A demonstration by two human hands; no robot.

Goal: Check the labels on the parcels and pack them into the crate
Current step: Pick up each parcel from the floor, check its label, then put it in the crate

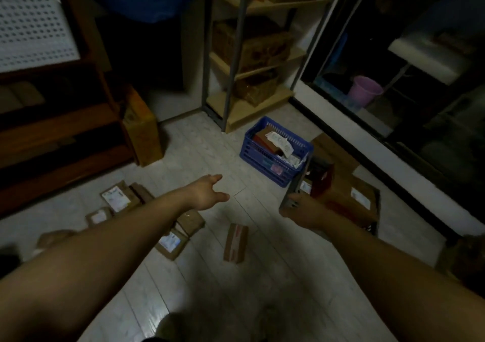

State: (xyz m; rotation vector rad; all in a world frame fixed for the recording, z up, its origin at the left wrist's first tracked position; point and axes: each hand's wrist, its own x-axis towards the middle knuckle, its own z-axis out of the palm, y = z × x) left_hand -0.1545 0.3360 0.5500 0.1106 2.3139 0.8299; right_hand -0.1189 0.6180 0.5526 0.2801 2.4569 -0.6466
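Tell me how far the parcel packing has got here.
Partly done. The blue slatted plastic crate already holds several labelled parcels. The right hand grips a dark boxy parcel near it; the left hand is open and empty. At least five brown cardboard parcels lie on the floor unpacked.

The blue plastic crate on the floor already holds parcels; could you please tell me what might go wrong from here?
1. Labelled parcels reach the rim of the blue plastic crate, so the dark box-shaped parcel gripped by the right hand might not settle and could tip out.
2. The small brown cardboard parcel lies on the floor short of the crate; it could be stepped on.
3. The room is dim, so reading errors are possible.
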